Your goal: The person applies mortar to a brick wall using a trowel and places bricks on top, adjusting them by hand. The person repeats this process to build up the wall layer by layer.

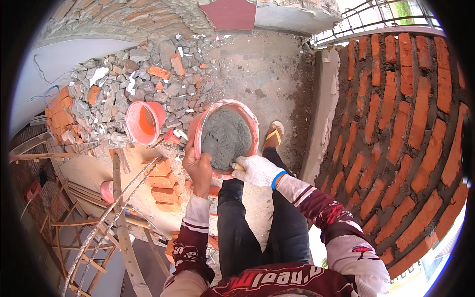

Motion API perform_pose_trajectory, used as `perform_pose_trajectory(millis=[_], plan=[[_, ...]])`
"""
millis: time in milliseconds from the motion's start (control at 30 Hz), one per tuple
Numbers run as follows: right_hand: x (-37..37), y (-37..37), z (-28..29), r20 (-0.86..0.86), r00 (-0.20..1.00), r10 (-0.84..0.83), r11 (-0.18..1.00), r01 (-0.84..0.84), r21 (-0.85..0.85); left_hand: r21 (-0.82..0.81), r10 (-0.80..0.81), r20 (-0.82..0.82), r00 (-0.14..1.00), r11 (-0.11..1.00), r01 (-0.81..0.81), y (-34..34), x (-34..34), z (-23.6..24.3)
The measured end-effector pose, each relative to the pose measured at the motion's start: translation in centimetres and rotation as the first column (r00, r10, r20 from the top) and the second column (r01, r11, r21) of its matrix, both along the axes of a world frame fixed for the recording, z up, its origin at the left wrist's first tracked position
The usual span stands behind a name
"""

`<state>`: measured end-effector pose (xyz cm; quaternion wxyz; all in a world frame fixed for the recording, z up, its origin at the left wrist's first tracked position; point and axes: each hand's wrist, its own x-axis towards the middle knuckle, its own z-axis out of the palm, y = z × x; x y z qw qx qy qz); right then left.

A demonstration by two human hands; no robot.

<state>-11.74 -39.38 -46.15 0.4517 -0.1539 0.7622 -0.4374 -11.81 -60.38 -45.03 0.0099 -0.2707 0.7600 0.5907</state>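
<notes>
A pinkish-red bucket of wet grey mortar is held in front of my legs. My bare left hand grips its near left rim, thumb over the edge. At the near right rim, my right hand, in a white knitted glove with a blue cuff, is closed around a light wooden handle. Whatever the handle belongs to is hidden by the mortar and the glove.
A brick wall with mortar joints rises on the right. Rubble and an orange bucket lie ahead on the left. Stacked bricks, bamboo poles and twisted rods stand nearer. My sandalled foot rests on the floor.
</notes>
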Motion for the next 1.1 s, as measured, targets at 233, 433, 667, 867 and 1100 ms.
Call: perform_pose_trajectory(millis=[233,433,667,867,1100], plan=[[4.2,1.9,16.6,-0.607,0.784,0.129,0.931,0.116,0.347,0.227,0.06,-0.089,0.994,0.973,-0.038,-1.0,1.5,12.4],[4.4,6.7,30.7,-0.637,0.77,-0.026,0.842,0.361,0.401,0.23,0.047,-0.202,0.978,0.973,0.001,2.9,0.7,21.3],[3.4,7.8,29.9,-0.037,0.973,-0.226,0.973,0.227,0.031,0.192,-0.153,-0.299,0.942,0.957,0.216,6.9,-1.1,26.7],[5.5,10.8,34.5,-0.244,0.917,-0.317,0.94,0.337,0.046,0.374,-0.163,-0.191,0.968,0.9,0.225,7.1,-2.3,28.9],[6.4,15.4,40.8,-0.771,0.629,-0.096,0.784,0.525,0.33,0.328,-0.186,-0.22,0.958,0.911,0.252,12.2,-3.9,29.8]])
